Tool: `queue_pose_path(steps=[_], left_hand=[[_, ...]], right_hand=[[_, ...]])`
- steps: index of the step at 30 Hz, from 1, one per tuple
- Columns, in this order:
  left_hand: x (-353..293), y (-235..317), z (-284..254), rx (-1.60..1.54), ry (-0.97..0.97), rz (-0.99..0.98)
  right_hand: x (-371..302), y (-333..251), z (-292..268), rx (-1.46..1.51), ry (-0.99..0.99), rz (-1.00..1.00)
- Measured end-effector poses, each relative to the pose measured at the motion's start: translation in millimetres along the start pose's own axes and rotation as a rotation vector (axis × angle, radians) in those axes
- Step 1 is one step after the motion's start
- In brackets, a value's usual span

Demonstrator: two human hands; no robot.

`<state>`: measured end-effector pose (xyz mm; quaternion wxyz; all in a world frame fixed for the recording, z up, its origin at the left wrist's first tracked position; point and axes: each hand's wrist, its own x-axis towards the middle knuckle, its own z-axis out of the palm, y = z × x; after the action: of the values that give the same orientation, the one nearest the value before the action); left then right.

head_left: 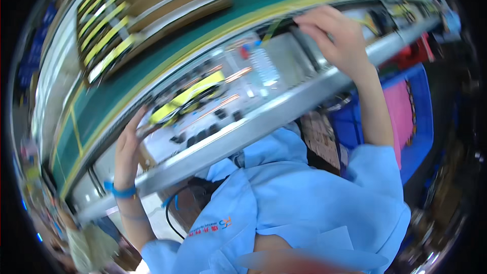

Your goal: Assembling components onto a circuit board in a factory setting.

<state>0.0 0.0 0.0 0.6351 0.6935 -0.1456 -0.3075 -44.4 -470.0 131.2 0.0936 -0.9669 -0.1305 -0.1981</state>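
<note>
Head view: the left hand (128, 147) grips the near-left edge of a circuit board (223, 96), fingers closed on it. The right hand (337, 35) clasps its far-right edge. The table (264, 116) rail runs just below.

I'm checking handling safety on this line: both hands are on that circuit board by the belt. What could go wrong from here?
1. The left hand and right hand seem to hold the board only by its ends, so it may flex or slip.
2. Fingers sit near parts like the yellow component and could knock them.
3. The board hangs over the metal rail and might scrape it.
</note>
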Motion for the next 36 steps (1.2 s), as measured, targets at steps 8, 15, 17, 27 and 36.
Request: queue_pose_path(steps=[8,15,17,27,36], left_hand=[[13.4,75.3,-114.9,0.137,0.273,0.054],[49.5,106.8,-98.4,0.120,0.211,0.040],[53.6,116.8,-75.0,0.371,0.178,0.022],[55.8,143.8,-27.8,0.673,-0.002,-0.161],[73.4,156.9,1.4,0.652,0.028,-0.320]], right_hand=[[-138.4,67.7,-55.7,0.164,0.611,1.011],[-411.3,144.8,-2.6,0.084,0.820,1.643],[-433.8,148.3,8.4,0.049,0.616,1.831],[-456.5,257.1,19.4,-0.437,-0.050,1.798],[-515.5,334.4,16.3,-0.249,-0.241,1.975]])
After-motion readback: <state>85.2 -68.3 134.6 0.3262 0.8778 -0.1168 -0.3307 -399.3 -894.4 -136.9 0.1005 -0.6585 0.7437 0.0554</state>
